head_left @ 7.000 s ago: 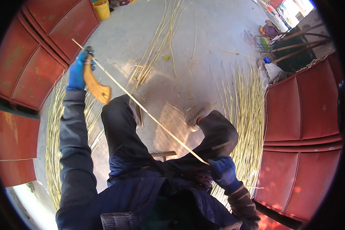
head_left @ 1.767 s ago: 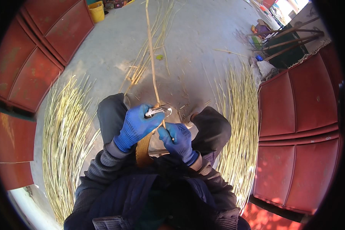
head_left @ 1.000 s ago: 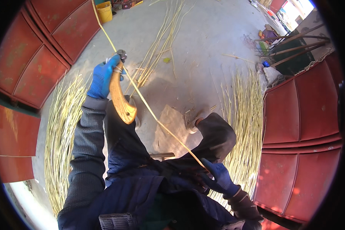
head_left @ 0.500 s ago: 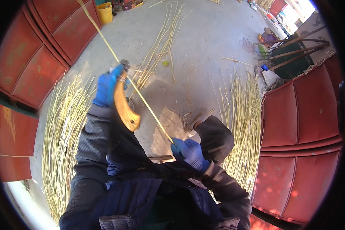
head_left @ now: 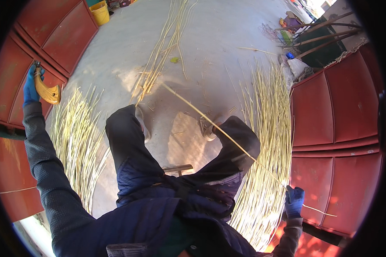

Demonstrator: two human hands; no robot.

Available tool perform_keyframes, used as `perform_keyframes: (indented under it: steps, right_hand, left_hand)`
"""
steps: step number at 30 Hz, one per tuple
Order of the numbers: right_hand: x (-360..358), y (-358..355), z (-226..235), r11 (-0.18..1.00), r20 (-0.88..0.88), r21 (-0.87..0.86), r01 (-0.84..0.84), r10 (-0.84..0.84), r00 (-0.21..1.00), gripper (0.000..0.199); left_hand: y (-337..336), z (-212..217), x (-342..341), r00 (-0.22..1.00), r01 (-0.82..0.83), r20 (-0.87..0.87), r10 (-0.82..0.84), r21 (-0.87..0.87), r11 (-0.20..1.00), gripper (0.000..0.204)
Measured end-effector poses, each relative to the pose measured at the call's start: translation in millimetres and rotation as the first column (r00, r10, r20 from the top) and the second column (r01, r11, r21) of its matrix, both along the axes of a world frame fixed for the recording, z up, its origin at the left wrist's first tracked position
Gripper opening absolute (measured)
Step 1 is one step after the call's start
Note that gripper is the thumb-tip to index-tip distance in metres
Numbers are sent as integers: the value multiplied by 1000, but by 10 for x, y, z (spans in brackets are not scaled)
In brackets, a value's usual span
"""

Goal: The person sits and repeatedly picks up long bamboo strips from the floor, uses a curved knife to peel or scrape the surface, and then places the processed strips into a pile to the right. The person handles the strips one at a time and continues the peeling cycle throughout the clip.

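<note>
My left hand [head_left: 31, 89], in a blue glove, is stretched out to the far left. It is closed on a tool with a curved wooden handle [head_left: 49, 92]; a small dark metal part shows at its top, and its exact kind is unclear. Low on the right, my gloved right hand [head_left: 294, 201] grips a long, thin, pale yellow stalk [head_left: 231, 139]. This stalk slants across my right knee, its far tip over the floor between my feet and its thin end sticking out past the hand. The left hand does not touch it.
Bundles of stalks lie to my left [head_left: 75, 141] and right [head_left: 268, 141]. A looser bunch [head_left: 158, 60] is on the floor ahead, with short scraps. Red metal panels [head_left: 334, 103] flank both sides. A yellow bucket [head_left: 100, 13] stands far left; poles [head_left: 326, 38] lean far right.
My hands have moved widely apart. The left, with the tool, swung out left and off the stalk; the right drew the stalk down and to the right.
</note>
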State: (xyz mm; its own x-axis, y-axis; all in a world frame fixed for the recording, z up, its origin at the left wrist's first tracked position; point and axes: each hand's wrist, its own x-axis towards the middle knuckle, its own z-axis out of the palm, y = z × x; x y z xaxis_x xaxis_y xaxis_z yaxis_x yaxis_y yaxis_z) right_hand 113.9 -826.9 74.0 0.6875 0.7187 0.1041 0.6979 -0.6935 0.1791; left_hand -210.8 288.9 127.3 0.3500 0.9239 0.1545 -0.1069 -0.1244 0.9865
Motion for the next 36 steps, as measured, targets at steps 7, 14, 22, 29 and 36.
perform_keyframes:
  steps: [7, 14, 22, 29, 36]
  right_hand:
    - [-25, 121, -732, 903, -228, 218, 369, -321, 919, 17]
    - [-467, 55, -1493, 801, -222, 300, 517, -469, 855, 11]
    - [-1306, -755, -1975, 774, -100, 7, 633, -630, 770, 11]
    - [-2218, -1474, -2233, 475, -32, -333, 814, -869, 494, 14]
    - [-3115, -2199, -1866, -500, 376, -672, 546, -866, -330, 30]
  left_hand:
    - [-1962, -392, 1331, 940, 274, -189, -284, -75, 959, 42]
    - [-4019, -515, 2245, 734, 579, -226, -640, -284, 765, 36]
    - [-4583, -907, 2649, 626, 690, -351, -696, -167, 704, 31]
    - [-4446, -1209, 2699, 504, 793, -376, -778, -155, 589, 28]
    - [-3783, -1722, 2811, 197, 897, -482, -854, -264, 356, 35]
